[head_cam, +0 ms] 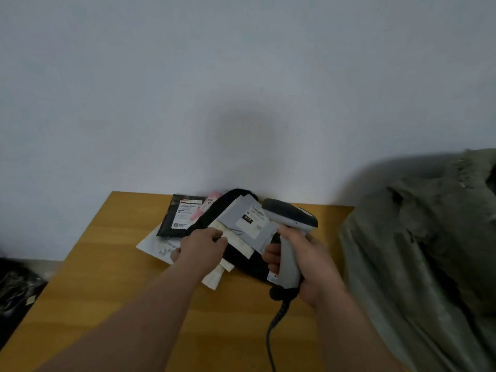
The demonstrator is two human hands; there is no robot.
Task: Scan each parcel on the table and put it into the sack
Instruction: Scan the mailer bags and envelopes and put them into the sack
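Observation:
A pile of parcels lies at the far side of the wooden table (112, 285). My left hand (201, 248) pinches the edge of a grey parcel (249, 224) with a white label, lifted and tilted above the pile. My right hand (298, 264) grips a grey and black barcode scanner (291, 218), its head right beside the grey parcel's label. Under them lie a large black parcel (241, 257), a smaller black parcel (182, 216) with a white label, a pink parcel (205, 208) and white parcels (155, 245). The green sack (418, 264) stands at the right.
The scanner's coiled black cable (273, 326) hangs down across the table's near side. A plain wall rises just behind the table. Dark bags (16, 285) lie on the floor to the left of the table.

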